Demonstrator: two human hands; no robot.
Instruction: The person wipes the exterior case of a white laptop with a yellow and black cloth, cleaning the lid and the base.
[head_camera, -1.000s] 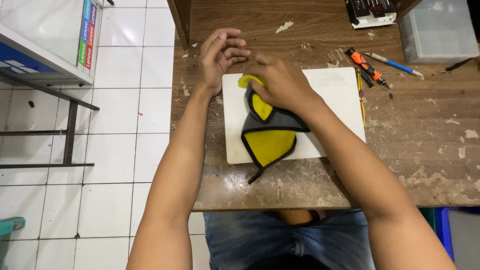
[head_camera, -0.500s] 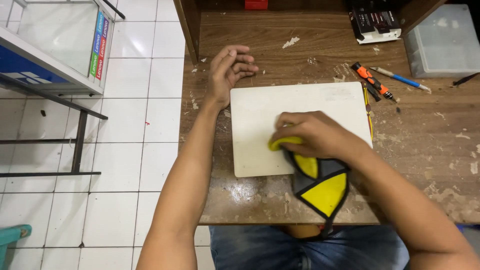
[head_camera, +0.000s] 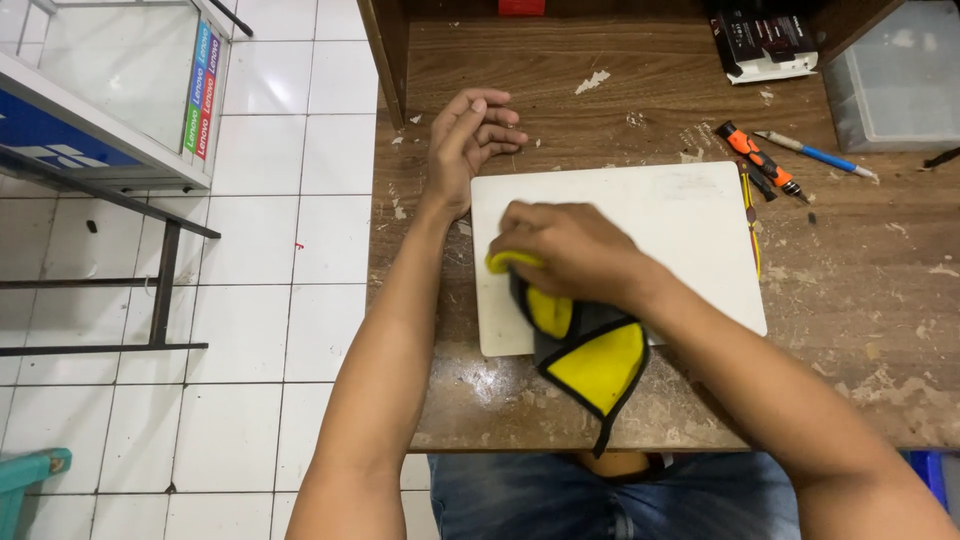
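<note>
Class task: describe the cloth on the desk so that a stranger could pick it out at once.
On the wooden desk lies a white slab. At its near-left corner, under the right hand, is the cloth: bright yellow with dark grey edging, the only soft, yellow thing there.

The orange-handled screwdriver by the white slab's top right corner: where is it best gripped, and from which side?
Probably by the orange handle, from above. The screwdriver lies flat on the wooden table, slanting down-right beside the white slab; a blue pen lies on its right, so pinch across the thick handle end.
</note>
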